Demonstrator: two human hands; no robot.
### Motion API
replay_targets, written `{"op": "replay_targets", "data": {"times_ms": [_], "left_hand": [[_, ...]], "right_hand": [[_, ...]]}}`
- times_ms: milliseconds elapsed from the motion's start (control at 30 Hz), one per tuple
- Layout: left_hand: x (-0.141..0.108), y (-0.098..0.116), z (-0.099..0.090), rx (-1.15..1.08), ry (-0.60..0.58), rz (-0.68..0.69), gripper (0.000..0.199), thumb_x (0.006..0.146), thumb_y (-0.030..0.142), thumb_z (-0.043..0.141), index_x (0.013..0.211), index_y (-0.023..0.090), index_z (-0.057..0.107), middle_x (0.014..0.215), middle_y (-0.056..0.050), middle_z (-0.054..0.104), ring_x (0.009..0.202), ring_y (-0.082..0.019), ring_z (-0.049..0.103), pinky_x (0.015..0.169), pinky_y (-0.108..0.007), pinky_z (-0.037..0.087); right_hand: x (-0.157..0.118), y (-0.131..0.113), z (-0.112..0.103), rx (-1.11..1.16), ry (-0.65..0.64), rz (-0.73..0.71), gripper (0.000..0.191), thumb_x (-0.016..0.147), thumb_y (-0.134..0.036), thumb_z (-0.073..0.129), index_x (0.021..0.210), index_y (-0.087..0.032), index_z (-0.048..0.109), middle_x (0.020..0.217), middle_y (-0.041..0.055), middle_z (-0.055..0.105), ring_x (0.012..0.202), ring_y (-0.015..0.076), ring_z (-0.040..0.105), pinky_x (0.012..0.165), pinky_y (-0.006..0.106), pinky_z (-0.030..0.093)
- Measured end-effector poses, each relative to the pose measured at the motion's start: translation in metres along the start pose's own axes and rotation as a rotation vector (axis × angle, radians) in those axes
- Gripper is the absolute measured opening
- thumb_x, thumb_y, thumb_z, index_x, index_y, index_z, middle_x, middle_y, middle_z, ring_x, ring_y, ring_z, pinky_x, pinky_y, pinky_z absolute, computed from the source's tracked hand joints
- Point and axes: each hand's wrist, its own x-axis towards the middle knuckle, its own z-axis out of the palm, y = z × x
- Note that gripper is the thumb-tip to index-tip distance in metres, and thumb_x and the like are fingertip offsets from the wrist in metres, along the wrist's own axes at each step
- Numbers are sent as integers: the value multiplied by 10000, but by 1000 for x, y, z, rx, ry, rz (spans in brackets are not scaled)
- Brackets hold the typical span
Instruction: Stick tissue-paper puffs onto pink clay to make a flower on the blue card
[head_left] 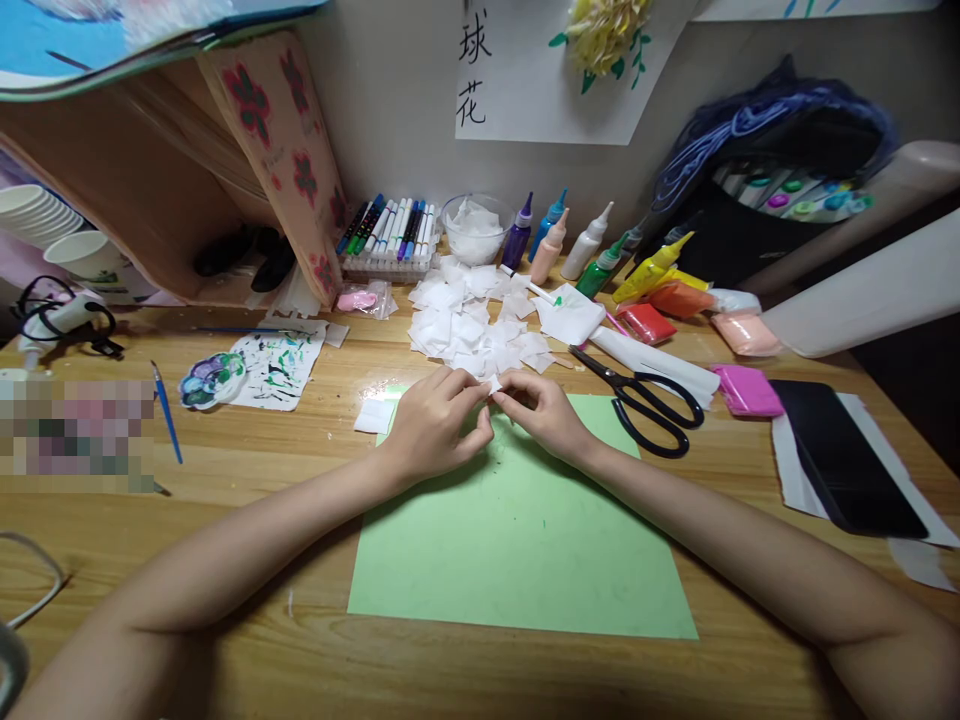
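Above the far edge of a light green sheet of paper (525, 540), both hands meet fingertip to fingertip. My left hand (439, 420) and my right hand (544, 410) pinch a small piece of white tissue paper (493, 384) between them. Fingers partly cover the piece. Just beyond lies a heap of white tissue squares (465, 320). A folded white stack of tissue (373, 416) rests left of my left hand, at the sheet's corner. Black-handled scissors (637, 395) lie to the right of my right hand, partly over the green sheet.
Paint bottles (555, 245) and a clear bowl (476, 230) of white tissue stand along the wall, beside a rack of markers (390, 235). At left are a paint palette (214, 378) and a paintbrush (166, 415). A black phone (847, 455) lies at right.
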Motion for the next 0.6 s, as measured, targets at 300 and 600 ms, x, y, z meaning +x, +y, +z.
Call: {"op": "replay_targets", "data": {"times_ms": [300, 600], "left_hand": [[0, 2, -1, -16, -22, -14, 207, 803, 224, 511, 948, 144, 635, 858, -73, 640, 782, -187, 541, 657, -304, 436], [0, -5, 6, -269, -3, -215, 139, 847, 257, 540, 809, 168, 640, 782, -40, 648, 746, -145, 564, 662, -266, 418]], "right_hand": [[-1, -1, -1, 11, 15, 12, 161, 836, -264, 536, 723, -157, 579, 691, 0, 541, 611, 110, 466, 575, 250, 361], [-1, -4, 1, -26, 32, 7, 187, 842, -296, 559, 727, -164, 624, 696, 9, 570, 637, 121, 487, 583, 259, 363]]}}
